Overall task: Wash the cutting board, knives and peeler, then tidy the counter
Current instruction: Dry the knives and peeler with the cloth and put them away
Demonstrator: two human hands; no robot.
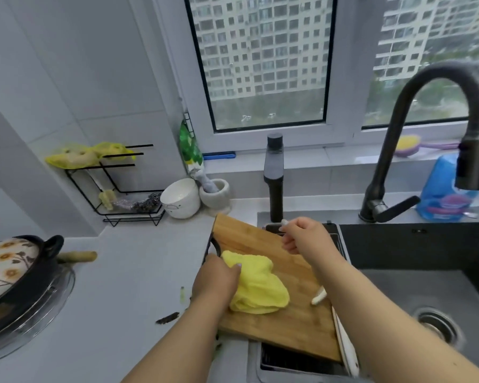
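Currently left hand [215,280] grip presses the yellow cloth [257,286] onto the cutting board [296,322], which bridges surface [127,286] and sink [415,272]. Right hand [304,234] grip, beyond the cloth, pinches a small white item [284,223]; can't identify it.

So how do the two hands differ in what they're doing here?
The left hand presses the yellow cloth down onto the cutting board; the right hand is raised over the board's far edge, pinching a small white object. Both are over the board.
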